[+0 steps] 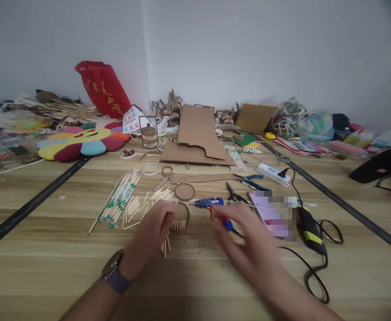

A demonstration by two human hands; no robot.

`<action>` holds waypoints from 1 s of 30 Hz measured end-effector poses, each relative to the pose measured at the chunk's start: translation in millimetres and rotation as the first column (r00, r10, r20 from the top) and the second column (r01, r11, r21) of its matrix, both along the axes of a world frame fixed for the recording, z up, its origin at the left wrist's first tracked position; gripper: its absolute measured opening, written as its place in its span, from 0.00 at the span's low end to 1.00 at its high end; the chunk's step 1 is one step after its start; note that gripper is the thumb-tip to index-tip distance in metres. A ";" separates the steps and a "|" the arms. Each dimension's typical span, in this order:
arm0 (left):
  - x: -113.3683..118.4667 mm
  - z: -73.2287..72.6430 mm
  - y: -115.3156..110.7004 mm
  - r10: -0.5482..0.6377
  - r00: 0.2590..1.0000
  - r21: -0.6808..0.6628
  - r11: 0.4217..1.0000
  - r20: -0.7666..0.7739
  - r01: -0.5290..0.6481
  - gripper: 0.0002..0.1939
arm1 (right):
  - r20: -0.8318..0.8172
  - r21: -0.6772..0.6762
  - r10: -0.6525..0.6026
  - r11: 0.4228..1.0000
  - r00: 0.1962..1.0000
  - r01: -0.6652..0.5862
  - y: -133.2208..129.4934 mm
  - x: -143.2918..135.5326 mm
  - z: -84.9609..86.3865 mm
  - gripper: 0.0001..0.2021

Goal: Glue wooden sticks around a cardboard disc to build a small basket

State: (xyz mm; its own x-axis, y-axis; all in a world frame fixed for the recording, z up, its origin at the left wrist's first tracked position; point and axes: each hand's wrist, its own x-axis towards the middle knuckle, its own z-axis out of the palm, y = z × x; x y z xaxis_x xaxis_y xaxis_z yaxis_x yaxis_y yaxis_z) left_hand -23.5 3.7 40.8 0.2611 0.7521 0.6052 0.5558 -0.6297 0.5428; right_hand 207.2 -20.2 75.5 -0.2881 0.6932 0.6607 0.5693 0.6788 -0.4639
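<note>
My left hand (155,226), with a watch on its wrist, is curled closed at the left edge of a round frame (179,224) with short sticks standing along its front. Whatever its fingers hold is hidden behind the hand. My right hand (249,240), blurred by motion, has thumb and fingers apart around the handle of a blue glue gun (208,203); no firm grip shows. The gun's nozzle points left, towards the frame. Behind the frame lies a brown cardboard disc (184,191). Loose short sticks (133,207) are scattered beside my left hand.
Packaged sticks (120,198) lie at left. Pliers (252,180), a black-handled cutting tool (233,194) and a power strip (273,174) sit at right, with a black-and-yellow tool (310,229) and its cable. Cardboard sheets (198,133) and a small finished basket (149,137) stand behind.
</note>
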 end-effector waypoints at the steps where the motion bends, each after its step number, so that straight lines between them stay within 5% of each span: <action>1: 4.1 -1.8 -3.7 -0.056 0.998 -0.008 0.998 0.015 0.056 0.10 | -0.042 -0.077 0.031 0.996 0.999 -0.034 3.2 -5.8 -2.2 0.13; 6: 15.5 -11.1 -13.6 -0.109 0.993 -0.094 0.989 0.050 0.113 0.09 | -0.270 -0.410 0.218 0.855 0.938 -0.317 25.7 -27.2 -17.0 0.08; 10: 16.2 -11.7 -14.2 -0.079 0.995 -0.149 0.985 0.066 0.088 0.07 | -0.272 -0.435 0.222 0.840 0.936 -0.325 32.8 -28.0 -18.8 0.06; 14: 11.5 -11.9 -7.6 0.004 0.998 -0.046 0.999 0.066 -0.001 0.06 | -0.272 -0.517 0.165 0.806 0.948 -0.289 40.6 -21.7 -20.8 0.07; 17: 6.7 -19.0 2.3 0.066 0.998 0.022 0.998 0.021 -0.067 0.14 | -0.250 -0.605 0.155 0.746 0.956 -0.279 47.9 -16.7 -27.9 0.08; 23: 4.9 -44.8 15.2 0.081 0.985 -0.165 0.981 -0.152 -0.107 0.53 | -0.239 -0.663 0.202 0.681 0.950 -0.311 51.1 -14.6 -43.0 0.05; 30: 6.1 -48.4 16.9 0.037 0.983 -0.228 0.970 -0.182 -0.079 0.58 | -0.123 -0.627 0.238 0.734 0.963 -0.262 49.1 -16.0 -43.2 0.01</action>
State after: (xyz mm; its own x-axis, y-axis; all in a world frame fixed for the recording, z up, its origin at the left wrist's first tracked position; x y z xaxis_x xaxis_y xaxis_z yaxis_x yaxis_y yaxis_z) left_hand -17.3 20.6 -7.6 0.2992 0.8840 0.3593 0.6873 -0.4609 0.5614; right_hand 191.3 29.0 32.2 -0.4978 0.8603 0.1095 0.3981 0.3389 -0.8524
